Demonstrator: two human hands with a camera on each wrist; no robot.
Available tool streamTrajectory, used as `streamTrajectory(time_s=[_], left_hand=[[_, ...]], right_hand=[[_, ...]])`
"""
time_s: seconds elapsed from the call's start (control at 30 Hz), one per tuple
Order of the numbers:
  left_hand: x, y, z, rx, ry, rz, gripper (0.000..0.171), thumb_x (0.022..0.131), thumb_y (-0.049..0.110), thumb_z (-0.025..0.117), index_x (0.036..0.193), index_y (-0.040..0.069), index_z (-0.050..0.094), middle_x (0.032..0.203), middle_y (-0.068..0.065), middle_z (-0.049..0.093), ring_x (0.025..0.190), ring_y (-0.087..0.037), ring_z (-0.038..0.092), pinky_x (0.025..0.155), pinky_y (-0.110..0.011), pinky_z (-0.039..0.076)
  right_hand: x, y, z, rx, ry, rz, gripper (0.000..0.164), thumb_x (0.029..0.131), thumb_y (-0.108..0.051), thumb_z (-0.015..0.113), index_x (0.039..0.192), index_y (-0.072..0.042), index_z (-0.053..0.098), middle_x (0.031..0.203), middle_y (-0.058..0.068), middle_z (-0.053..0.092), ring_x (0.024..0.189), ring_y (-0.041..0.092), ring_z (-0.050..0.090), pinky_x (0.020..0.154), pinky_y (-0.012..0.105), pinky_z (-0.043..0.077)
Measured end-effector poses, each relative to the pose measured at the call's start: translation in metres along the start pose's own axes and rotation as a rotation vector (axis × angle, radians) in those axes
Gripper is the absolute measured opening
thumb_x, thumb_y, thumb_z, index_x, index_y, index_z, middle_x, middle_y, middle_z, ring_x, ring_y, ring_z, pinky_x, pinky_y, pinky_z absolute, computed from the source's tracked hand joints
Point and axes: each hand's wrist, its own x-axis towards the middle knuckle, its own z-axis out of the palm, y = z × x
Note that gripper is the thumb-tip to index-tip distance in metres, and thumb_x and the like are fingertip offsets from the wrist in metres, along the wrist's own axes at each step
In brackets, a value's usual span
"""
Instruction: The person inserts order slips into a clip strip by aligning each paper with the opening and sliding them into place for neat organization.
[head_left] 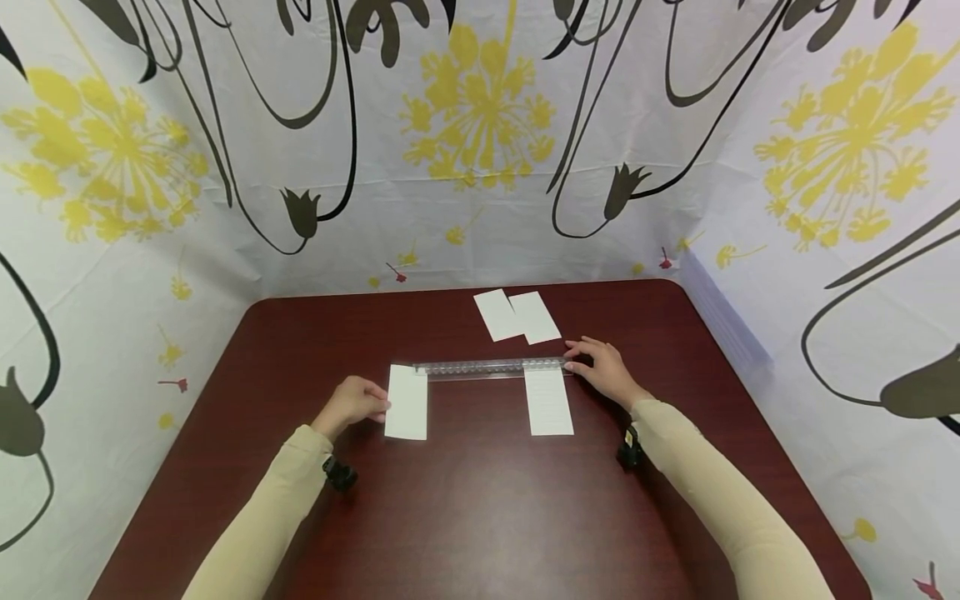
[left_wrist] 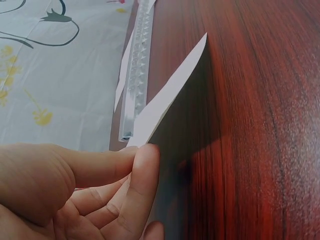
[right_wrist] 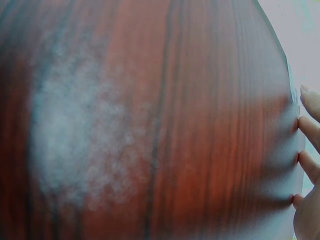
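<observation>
A white card (head_left: 407, 408) is pinched between the thumb and index finger of my left hand (head_left: 354, 402) at its left edge. In the left wrist view this card (left_wrist: 172, 90) stands tilted above the table, its lower side in shadow. Its upper end overlaps the left end of a long clear plastic strip (head_left: 472, 369) with a toothed pattern. My right hand (head_left: 606, 371) rests at the strip's right end, fingers spread. The right wrist view shows its fingertips (right_wrist: 300, 156) down against the table. Another white card (head_left: 549, 404) extends toward me from the strip near this hand.
Two overlapping white cards (head_left: 534, 317) lie behind the strip, toward the far edge. The dark red-brown wooden table (head_left: 480, 517) has rounded far corners. Patterned white cloth (head_left: 480, 225) hangs around its back and sides.
</observation>
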Motion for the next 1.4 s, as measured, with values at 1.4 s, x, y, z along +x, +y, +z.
streamTrajectory(time_s=[1.4], left_hand=[[-0.0008, 0.0056, 0.0050, 0.032, 0.025, 0.007, 0.017, 0.088, 0.010, 0.072, 0.098, -0.003, 0.072, 0.087, -0.014, 0.074, 0.063, -0.011, 0.071, 0.073, -0.033, 0.060]], right_hand=[[-0.0002, 0.0005, 0.0004, 0.005, 0.005, 0.000, 0.020, 0.093, -0.021, 0.069, 0.112, -0.012, 0.070, 0.145, 0.013, 0.057, 0.147, 0.038, 0.035, 0.119, 0.067, 0.011]])
